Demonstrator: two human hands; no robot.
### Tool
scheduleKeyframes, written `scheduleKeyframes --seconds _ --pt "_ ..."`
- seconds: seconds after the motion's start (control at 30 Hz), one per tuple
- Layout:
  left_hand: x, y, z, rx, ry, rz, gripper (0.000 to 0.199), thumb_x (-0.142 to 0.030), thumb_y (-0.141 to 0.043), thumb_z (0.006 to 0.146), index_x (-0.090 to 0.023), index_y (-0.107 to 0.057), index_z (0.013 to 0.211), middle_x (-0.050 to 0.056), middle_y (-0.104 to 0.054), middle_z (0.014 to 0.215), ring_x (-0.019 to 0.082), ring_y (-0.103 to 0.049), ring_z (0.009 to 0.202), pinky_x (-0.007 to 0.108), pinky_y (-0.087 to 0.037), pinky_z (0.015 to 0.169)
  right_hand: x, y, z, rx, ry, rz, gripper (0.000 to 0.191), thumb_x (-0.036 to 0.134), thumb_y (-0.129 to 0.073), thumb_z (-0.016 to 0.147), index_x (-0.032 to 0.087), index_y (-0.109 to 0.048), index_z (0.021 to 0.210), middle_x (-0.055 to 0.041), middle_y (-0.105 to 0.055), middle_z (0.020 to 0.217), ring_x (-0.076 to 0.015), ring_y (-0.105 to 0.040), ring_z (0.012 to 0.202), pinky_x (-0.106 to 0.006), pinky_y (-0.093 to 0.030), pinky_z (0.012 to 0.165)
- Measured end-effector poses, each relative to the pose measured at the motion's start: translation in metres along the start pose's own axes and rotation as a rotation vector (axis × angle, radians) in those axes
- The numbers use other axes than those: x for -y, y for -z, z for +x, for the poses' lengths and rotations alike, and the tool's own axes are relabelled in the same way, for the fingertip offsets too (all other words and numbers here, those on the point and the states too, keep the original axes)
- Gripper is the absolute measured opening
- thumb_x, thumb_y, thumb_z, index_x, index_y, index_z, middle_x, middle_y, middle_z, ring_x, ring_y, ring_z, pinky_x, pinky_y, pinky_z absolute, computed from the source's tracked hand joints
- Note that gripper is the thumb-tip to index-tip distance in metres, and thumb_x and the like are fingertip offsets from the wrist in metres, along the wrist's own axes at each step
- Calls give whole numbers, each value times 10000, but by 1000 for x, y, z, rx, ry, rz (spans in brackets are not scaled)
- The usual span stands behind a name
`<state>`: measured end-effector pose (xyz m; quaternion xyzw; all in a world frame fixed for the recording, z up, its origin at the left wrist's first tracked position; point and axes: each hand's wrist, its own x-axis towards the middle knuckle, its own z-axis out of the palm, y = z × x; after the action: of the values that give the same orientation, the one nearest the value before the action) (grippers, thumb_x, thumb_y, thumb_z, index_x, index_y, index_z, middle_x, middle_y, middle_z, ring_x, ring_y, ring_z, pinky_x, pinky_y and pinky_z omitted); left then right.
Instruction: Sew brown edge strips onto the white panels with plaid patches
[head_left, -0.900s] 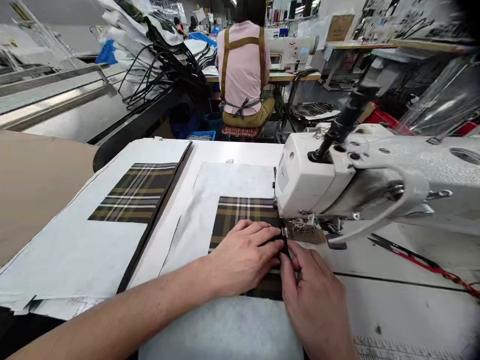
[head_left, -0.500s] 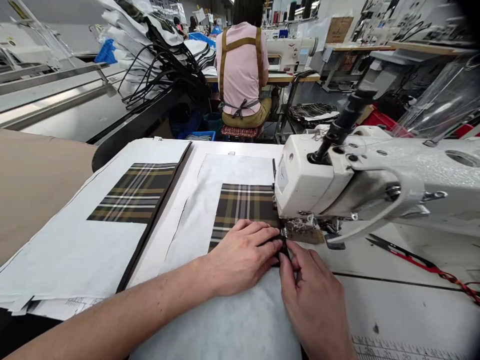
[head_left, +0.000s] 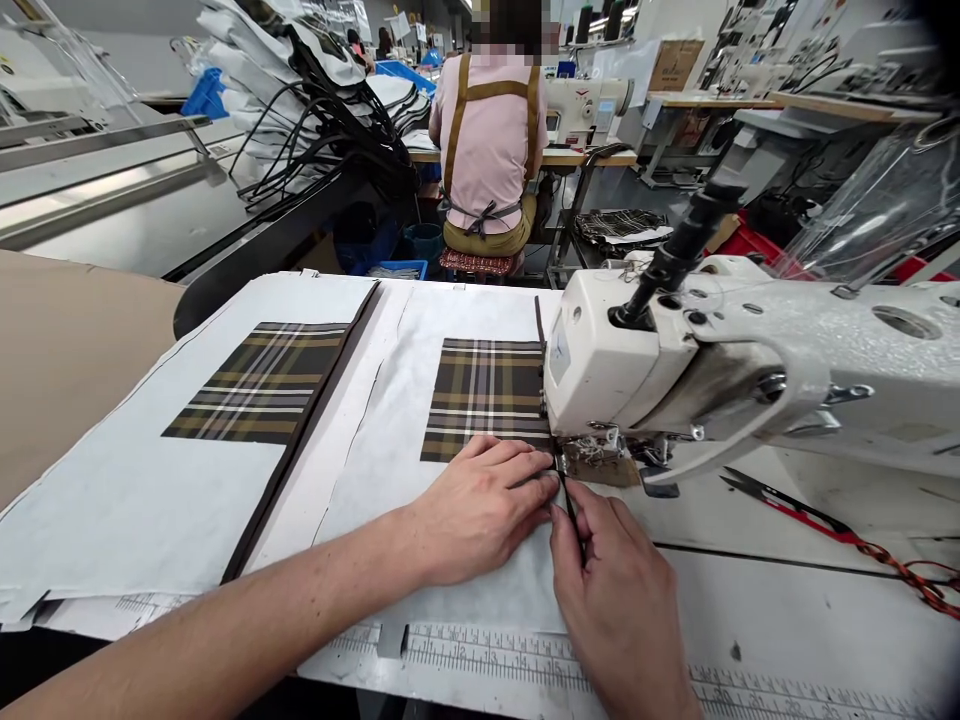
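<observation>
A plaid panel in brown, olive and white lies on a white backing sheet and runs up to the head of a white industrial sewing machine. My left hand rests flat on the sheet, fingertips at a thin dark strip just before the presser foot. My right hand pinches that strip between thumb and forefinger. A second plaid panel lies on a white sheet to the left, beyond a dark straight edge. The needle is hidden.
Thread snips with a red cord lie right of the machine. A printed ruler scale runs along the near table edge. Ahead, a seated person in a pink shirt faces another sewing machine, near stacked white pieces with black straps.
The backing sheet and plaid panel have slid away from me toward the machine, uncovering the ruler scale. Both hands have stayed near the presser foot, still at the dark strip.
</observation>
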<state>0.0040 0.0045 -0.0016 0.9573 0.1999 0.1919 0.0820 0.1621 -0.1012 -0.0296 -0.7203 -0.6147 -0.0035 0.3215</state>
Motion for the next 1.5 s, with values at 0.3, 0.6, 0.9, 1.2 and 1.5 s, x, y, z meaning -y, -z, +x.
scheduleKeyframes --seconds 0.3,0.6,0.9,1.2,1.5 --pt "1 -1 -1 2 2 7 307 -338 -508 1093 -157 -680 1273 57 -672 1388 241 -602 1260 433 -431 1019 0 0 0 -13 26 -16 338 368 -427 1097 162 -633 1268 -53 -707 1130 -233 -684 958 -344 -496 737" --pt "-2 3 -1 28 18 -17 301 -320 -489 1096 -157 -682 1259 71 -692 1339 239 -619 1231 424 -457 1020 1 0 1 -31 21 -2 390 420 -396 1111 157 -660 1227 -65 -721 1078 -234 -694 922 -340 -491 729" --pt "-3 -4 -4 -4 -11 0 319 -301 -499 1084 -125 -667 1291 84 -685 1361 226 -616 1254 404 -487 1045 0 1 1 -21 23 -10 428 472 -375 1114 170 -654 1234 -56 -715 1020 -214 -684 826 -334 -477 675" --pt "-5 -6 1 -42 -27 70 293 -199 -489 1061 -92 -661 1273 97 -703 1324 241 -624 1219 416 -470 1030 0 0 2 -8 15 -62 382 428 -366 1106 185 -630 1237 -76 -727 1040 -233 -689 855 -333 -480 658" --pt "-7 -14 -1 -48 -16 64 262 -214 -519 1026 -112 -662 1221 121 -719 1242 267 -618 1238 450 -445 1094 0 -4 2 -27 -16 -93 384 464 -406 1060 196 -646 1195 -38 -717 923 -239 -695 767 -337 -476 592"
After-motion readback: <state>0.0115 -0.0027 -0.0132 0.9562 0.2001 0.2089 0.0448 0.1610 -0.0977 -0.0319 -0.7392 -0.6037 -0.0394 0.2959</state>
